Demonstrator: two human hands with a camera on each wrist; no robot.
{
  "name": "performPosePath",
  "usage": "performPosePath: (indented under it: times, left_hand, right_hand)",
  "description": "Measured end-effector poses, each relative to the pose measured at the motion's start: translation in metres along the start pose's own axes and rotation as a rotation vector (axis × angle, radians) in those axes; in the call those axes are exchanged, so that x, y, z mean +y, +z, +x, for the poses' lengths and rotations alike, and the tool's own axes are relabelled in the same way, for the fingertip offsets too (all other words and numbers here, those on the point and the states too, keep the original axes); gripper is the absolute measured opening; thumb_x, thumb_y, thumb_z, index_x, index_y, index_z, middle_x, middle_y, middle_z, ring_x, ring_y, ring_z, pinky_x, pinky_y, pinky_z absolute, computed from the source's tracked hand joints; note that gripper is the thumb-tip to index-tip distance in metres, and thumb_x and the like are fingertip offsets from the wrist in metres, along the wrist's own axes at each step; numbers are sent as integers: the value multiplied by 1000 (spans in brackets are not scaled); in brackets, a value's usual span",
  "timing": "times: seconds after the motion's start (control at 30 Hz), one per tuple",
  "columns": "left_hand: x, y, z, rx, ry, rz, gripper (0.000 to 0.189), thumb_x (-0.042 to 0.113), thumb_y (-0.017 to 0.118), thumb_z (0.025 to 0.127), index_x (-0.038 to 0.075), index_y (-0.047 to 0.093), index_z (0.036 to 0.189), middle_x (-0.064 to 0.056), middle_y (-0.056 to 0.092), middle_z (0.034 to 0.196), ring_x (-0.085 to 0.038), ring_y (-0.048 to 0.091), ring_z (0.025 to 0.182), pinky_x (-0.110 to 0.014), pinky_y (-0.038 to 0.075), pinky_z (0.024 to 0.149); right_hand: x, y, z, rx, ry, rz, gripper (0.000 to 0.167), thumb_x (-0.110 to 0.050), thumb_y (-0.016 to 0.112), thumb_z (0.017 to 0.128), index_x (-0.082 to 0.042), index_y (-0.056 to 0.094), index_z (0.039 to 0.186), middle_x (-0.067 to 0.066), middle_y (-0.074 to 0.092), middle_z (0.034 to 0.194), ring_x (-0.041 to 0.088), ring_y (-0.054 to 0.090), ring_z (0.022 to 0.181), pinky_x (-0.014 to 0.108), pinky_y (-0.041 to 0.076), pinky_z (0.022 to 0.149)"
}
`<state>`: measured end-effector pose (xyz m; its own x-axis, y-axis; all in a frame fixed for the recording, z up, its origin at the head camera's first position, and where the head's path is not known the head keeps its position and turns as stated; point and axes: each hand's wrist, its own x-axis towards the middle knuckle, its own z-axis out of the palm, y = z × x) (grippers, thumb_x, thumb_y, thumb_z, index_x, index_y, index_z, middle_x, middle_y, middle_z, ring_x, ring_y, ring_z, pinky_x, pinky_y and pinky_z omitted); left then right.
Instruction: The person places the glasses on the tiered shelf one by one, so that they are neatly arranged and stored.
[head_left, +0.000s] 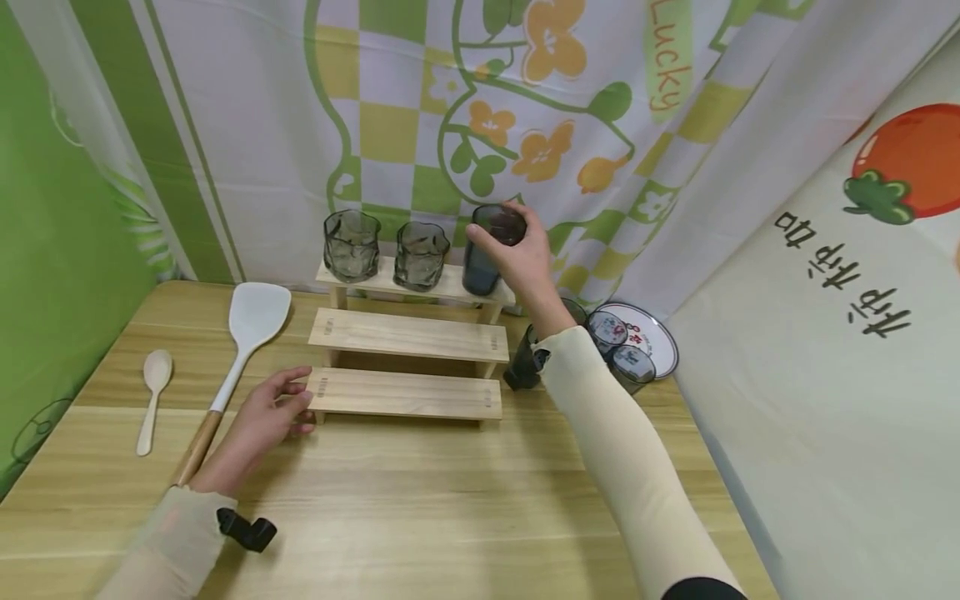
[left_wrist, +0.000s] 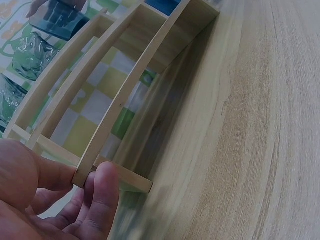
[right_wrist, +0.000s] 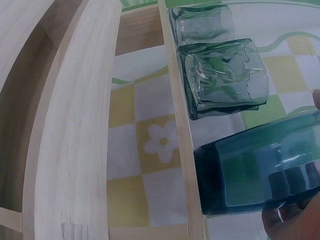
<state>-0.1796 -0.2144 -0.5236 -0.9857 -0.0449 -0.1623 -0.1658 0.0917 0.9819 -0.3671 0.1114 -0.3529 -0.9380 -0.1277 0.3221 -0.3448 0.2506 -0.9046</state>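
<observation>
Dark glass [head_left: 486, 250] is gripped near its rim by the right hand [head_left: 517, 254], fingers curled round it; its base is set on the top step of the wooden three-step rack [head_left: 408, 337], at the right end. Two paler wavy glasses [head_left: 351, 243] [head_left: 420, 255] are stood on the same step to its left. The rack's lowest step is steadied at its left end by the left hand [head_left: 262, 421], thumb and fingers pinching the board's corner, as confirmed in the left wrist view [left_wrist: 95, 200].

Surface: light wooden table [head_left: 420, 500], grain running side to side. A white spatula with wooden handle [head_left: 240, 350] and a small pale spoon [head_left: 153, 396] are laid left of the rack. A round tray with more dark glasses [head_left: 637, 346] is seen at the back right. Surroundings: green and white patterned curtain [head_left: 450, 108] behind, green cloth at left, printed white cloth at right.
</observation>
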Motion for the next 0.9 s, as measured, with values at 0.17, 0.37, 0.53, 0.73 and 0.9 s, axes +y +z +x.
performPosePath:
  times: [0.17, 0.37, 0.53, 0.73, 0.9]
  left_hand:
    - [0, 1, 1, -3, 5, -6, 49, 2, 48, 107, -5, 33, 153, -26, 38, 129, -18, 61, 89, -31, 63, 75]
    - [0, 1, 2, -8, -6, -1, 50, 3, 49, 107, -4, 32, 154, -26, 38, 131, -18, 60, 90, -32, 63, 76]
    - [0, 1, 2, -14, -11, -1, 50, 3, 49, 107, -4, 32, 154, -25, 38, 131, -19, 60, 91, -32, 63, 76]
    - [0, 2, 0, -18, -9, 1, 51, 3, 49, 107, -5, 31, 154, -27, 38, 132, -23, 60, 93, -34, 63, 77]
    - [1, 1, -1, -12, -10, 15, 51, 4, 48, 108, -5, 31, 155, -27, 38, 133, -24, 59, 94, -34, 63, 78]
  right_hand:
    - [0, 0, 1, -18, -4, -5, 84, -50, 83, 82, -16, 45, 149, 2, 57, 132, 16, 57, 114, 34, 54, 95]
    - [-3, -10, -2, -76, 49, -66, 96, -57, 83, 79, -26, 35, 156, 1, 48, 143, 17, 50, 126, 40, 49, 103]
    - [6, -25, -9, -130, 34, -30, 101, -52, 85, 80, -27, 28, 160, 2, 45, 148, 20, 44, 135, 42, 42, 111]
    - [26, -48, -37, -120, 11, -33, 97, -42, 83, 85, -21, 25, 160, 8, 44, 151, 22, 42, 137, 40, 35, 117]
    - [49, -63, -70, -17, 16, -34, 87, -30, 81, 90, -15, 29, 158, 12, 45, 149, 26, 41, 137, 46, 33, 118]
